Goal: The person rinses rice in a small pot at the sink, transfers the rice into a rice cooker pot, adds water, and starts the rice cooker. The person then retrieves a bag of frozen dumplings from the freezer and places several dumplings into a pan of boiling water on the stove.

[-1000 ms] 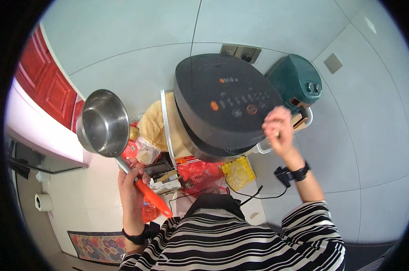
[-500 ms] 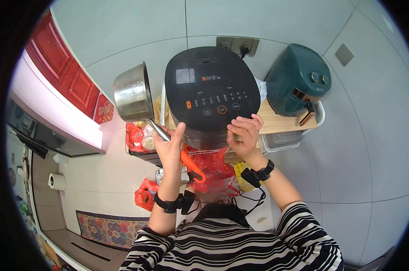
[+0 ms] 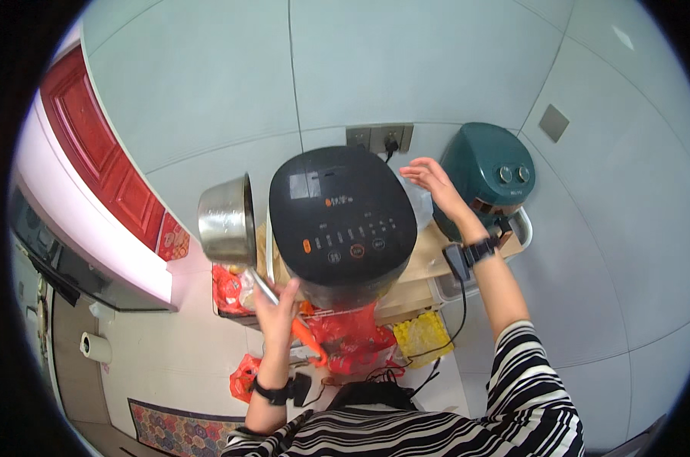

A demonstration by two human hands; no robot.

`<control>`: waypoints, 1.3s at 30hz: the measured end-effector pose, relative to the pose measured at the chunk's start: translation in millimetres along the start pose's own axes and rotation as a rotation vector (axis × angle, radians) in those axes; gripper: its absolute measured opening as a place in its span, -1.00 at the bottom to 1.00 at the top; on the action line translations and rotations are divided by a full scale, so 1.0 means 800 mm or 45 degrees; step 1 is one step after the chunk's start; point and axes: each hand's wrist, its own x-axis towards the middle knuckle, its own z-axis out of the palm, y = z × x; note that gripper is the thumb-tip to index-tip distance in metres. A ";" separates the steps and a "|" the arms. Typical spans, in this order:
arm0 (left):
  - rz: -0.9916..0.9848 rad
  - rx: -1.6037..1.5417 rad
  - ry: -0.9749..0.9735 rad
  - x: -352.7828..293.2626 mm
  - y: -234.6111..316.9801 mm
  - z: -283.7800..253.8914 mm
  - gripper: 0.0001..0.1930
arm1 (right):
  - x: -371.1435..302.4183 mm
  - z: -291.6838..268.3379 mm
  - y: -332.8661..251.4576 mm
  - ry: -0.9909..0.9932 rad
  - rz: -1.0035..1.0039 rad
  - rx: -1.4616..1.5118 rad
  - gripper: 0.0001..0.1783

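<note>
My left hand (image 3: 276, 316) is closed round the handle of a steel saucepan (image 3: 228, 221). The pan tips on its side in the air, left of the rice cooker, and the handle's orange hooked end comes out below my palm. A black rice cooker (image 3: 341, 217) with a touch panel on its closed lid stands in the middle on a wooden-topped shelf. My right hand (image 3: 436, 183) is raised just right of the cooker, fingers stretched out and nothing held. Close by it are a translucent plastic item (image 3: 419, 199) and a dark green air fryer (image 3: 488, 171).
A wall socket (image 3: 379, 138) with a black plug sits behind the cooker. Under the shelf top (image 3: 429, 259) are red bags (image 3: 352, 339) and a yellow package (image 3: 423, 339). Another red bag (image 3: 244, 378) and a patterned mat (image 3: 181, 428) lie on the floor.
My right hand has left the cooker's front edge and moved up and back beside the air fryer. My left hand still holds the saucepan. The view has tilted upward.
</note>
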 end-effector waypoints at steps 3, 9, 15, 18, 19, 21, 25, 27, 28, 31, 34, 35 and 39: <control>-0.006 0.216 -0.046 0.002 0.004 -0.056 -0.71 | 0.060 -0.040 0.066 -0.251 0.008 -0.233 -0.73; 0.000 0.558 0.146 -0.014 0.030 -0.170 -0.76 | 0.119 -0.001 0.104 -0.429 0.200 -0.325 -0.53; 0.024 0.464 0.326 -0.023 0.049 -0.205 -0.78 | 0.125 0.002 0.125 -0.515 0.281 -0.627 -0.39; 0.038 0.420 0.363 -0.018 0.051 -0.205 -0.78 | 0.114 -0.019 0.138 -0.385 -0.043 -0.603 -0.31; 0.055 0.397 0.340 -0.019 0.051 -0.210 -0.79 | 0.105 -0.007 0.104 -0.354 0.263 -0.574 -0.40; 0.062 0.348 0.323 -0.018 0.055 -0.202 -0.80 | 0.067 0.006 0.037 -0.222 0.188 -0.558 -0.54; 0.077 0.327 0.306 -0.019 0.052 -0.193 -0.82 | -0.037 0.088 -0.072 -0.108 -0.414 -1.493 -0.57; 0.073 0.266 0.246 -0.018 0.046 -0.194 -0.83 | -0.077 0.120 -0.087 -0.252 -0.418 -1.495 -0.51; 0.067 0.243 0.226 -0.016 0.045 -0.189 -0.83 | -0.092 0.133 -0.090 -0.292 -0.374 -1.531 -0.48; 0.068 0.195 0.162 -0.016 0.040 -0.185 -0.83 | -0.110 0.148 -0.080 -0.279 -0.329 -1.496 -0.47; 0.040 0.172 0.112 -0.020 0.040 -0.185 -0.83 | -0.116 0.155 -0.078 -0.229 -0.345 -1.467 -0.48; 0.040 0.171 0.113 -0.021 0.040 -0.185 -0.83 | -0.117 0.157 -0.081 -0.226 -0.342 -1.472 -0.48; 0.038 0.169 0.135 -0.026 0.041 -0.186 -0.83 | -0.119 0.165 -0.086 -0.219 -0.257 -1.521 -0.52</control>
